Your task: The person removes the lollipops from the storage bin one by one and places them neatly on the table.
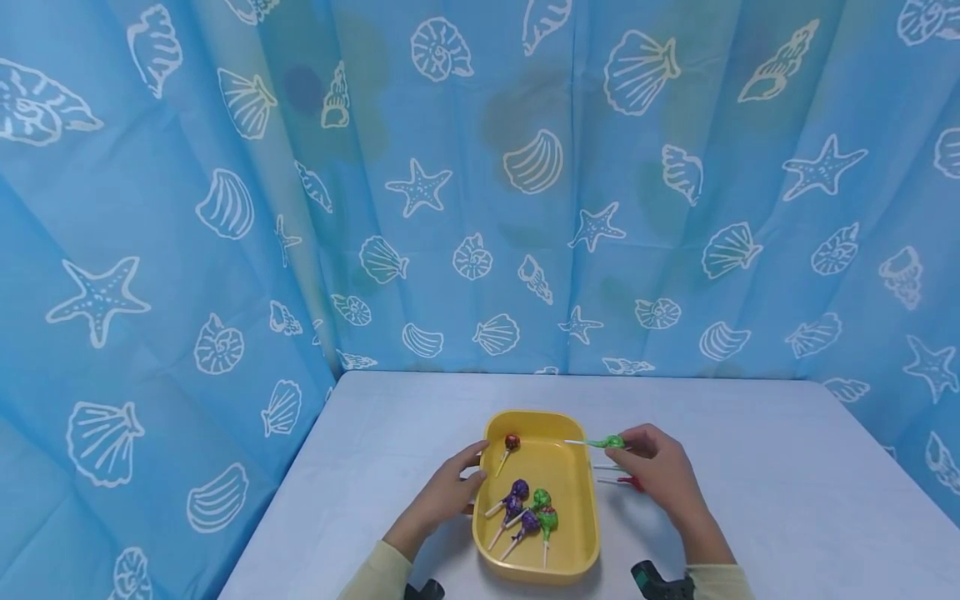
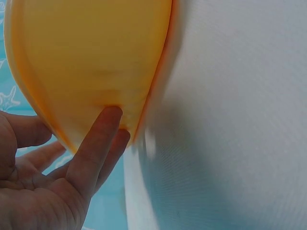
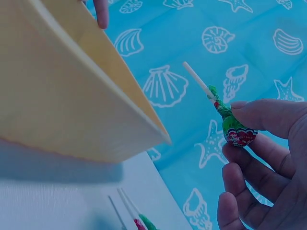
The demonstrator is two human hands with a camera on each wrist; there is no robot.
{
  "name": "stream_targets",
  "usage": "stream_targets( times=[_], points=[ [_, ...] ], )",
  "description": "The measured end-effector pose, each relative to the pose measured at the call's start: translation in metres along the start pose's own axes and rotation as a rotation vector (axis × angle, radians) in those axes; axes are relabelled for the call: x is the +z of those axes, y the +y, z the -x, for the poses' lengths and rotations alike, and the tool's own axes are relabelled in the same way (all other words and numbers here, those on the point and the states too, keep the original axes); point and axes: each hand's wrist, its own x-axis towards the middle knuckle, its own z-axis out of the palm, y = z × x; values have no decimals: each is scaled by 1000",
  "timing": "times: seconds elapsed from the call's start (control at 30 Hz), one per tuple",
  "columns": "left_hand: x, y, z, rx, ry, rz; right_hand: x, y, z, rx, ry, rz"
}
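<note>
green lollipop, light and brittle, sits pinched by its wrapped head in the right hand over the tray's right rim; left hand rests flat-fingered against the left wall.

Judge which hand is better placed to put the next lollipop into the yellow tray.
Right. The right hand already pinches a green lollipop at the yellow tray rim; the left hand steadies the tray's other side.
</note>
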Motion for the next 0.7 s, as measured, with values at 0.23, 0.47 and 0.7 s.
stream_targets(
  times=[0.23,0.47,0.7],
  points=[
    [1,0,1,3,2,-1,-7,5,3,36,8,8],
    [1,-1,0,10,6,-5,-11,12,5,57,21,20],
    [1,0,1,3,5,1,-14,17,7,79,29,19]
  ],
)
